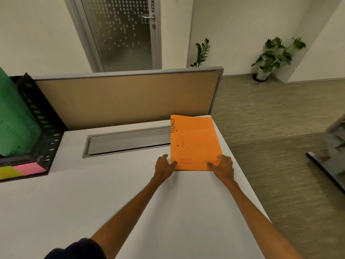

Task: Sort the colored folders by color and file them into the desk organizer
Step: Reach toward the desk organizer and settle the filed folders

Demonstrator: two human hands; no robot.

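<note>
Orange paper folder (194,141) lies flat at the white counter's (93,193) far right corner, near its edge; both hands, left (165,166) and right (223,166), spread apart, press fingertips on its near corners; bare counter stretches leftward to the black perforated organizer (40,116).

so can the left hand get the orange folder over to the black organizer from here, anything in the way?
Probably yes. The left hand is at the near-left corner of the orange folder, and the white desk between it and the black organizer looks bare; only the flush cable tray lies there. It is a long reach leftward, though.
</note>
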